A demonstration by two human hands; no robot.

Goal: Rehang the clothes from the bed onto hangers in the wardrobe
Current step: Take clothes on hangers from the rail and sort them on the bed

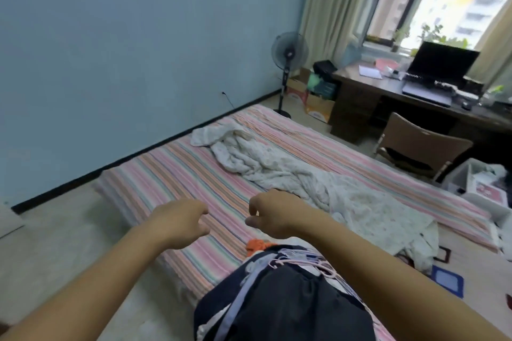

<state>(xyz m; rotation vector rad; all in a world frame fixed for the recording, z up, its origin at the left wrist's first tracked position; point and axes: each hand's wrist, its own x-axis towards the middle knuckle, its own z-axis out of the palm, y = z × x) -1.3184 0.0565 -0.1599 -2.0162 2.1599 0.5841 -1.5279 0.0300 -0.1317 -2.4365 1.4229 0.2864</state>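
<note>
My left hand (181,223) & right hand (273,214) hang mid-frame over the striped bed (171,171), fingers loosely curled, gripping nothing. Clothes pile (288,299) w/ hangers (302,256) sits bottom center on the bed's near end. White blanket (291,171) center-right.

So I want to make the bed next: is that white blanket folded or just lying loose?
Loose. The white blanket lies crumpled in wrinkled folds across the striped bed, and one end spills over the mattress edge onto the floor.
</note>
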